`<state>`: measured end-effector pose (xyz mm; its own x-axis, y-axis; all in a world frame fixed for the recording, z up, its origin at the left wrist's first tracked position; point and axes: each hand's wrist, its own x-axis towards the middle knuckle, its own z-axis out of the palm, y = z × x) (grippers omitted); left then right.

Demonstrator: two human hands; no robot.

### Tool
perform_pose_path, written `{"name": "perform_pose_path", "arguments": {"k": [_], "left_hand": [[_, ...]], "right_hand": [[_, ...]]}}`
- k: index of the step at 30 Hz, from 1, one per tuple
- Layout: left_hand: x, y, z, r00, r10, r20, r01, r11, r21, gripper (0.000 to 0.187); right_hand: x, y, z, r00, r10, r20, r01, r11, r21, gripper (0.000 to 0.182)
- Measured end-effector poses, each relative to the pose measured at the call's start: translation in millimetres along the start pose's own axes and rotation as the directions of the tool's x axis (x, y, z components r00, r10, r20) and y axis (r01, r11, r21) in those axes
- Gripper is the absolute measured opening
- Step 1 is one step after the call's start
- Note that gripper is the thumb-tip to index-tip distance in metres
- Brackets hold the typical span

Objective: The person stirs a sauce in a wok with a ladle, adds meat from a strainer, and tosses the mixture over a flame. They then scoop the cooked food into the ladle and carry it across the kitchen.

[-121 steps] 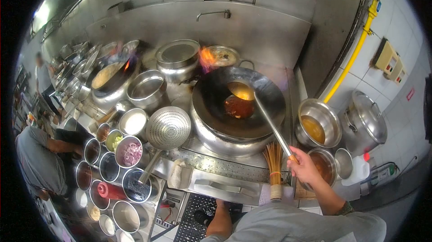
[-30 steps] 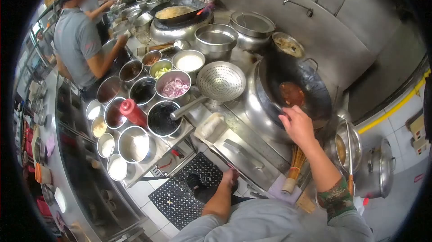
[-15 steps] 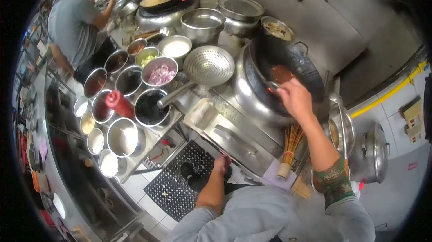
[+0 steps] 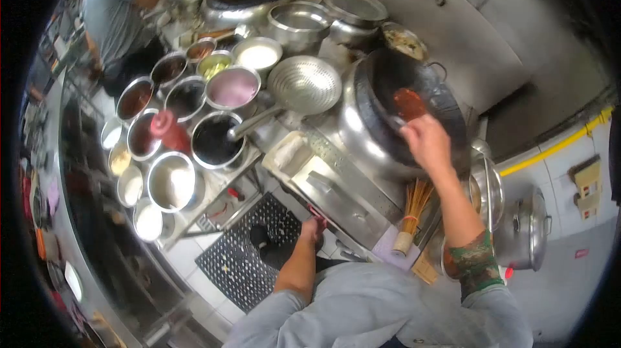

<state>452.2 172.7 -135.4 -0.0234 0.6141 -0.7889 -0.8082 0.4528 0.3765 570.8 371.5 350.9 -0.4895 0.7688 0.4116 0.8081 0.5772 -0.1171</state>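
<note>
Gripping the wok [image 4: 433, 92], the right hand [image 4: 427, 141] has released the ladle [image 4: 488, 186]; left hand [image 4: 313, 227] grip unclear.

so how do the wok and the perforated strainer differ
The wok is dark and larger; the strainer is silvery and smaller. The wok holds red-brown sauce, while the strainer looks empty, its bowl pierced with small holes. The right hand is at the wok's near rim; no hand touches the strainer. Both are round, open bowls.
</note>
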Motion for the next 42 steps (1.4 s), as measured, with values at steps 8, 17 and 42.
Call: {"name": "perform_pose_path", "arguments": {"k": [8, 17, 42], "left_hand": [[-46.3, 28.2, -47.2, 0.941, 0.28, 0.187, -0.297, 0.43, 0.852, 0.019], [-29.0, 72.6, -205.6, 0.957, 0.199, 0.211, -0.183, -0.152, 0.971, 0.02], [-200.9, 142.6, -246.7, 0.967, 0.253, -0.02, 0.058, -0.144, 0.988, 0.033]], "right_hand": [[-78.3, 9.0, -25.8, 0.98, 0.118, 0.158, -0.16, 0.943, 0.291, 0.033], [-244.2, 14.2, 7.4, 0.857, 0.357, 0.372, -0.489, 0.793, 0.364, 0.022], [-198.8, -68.1, 118.5, 0.93, 0.295, 0.22, -0.361, 0.845, 0.395, 0.033]]}}
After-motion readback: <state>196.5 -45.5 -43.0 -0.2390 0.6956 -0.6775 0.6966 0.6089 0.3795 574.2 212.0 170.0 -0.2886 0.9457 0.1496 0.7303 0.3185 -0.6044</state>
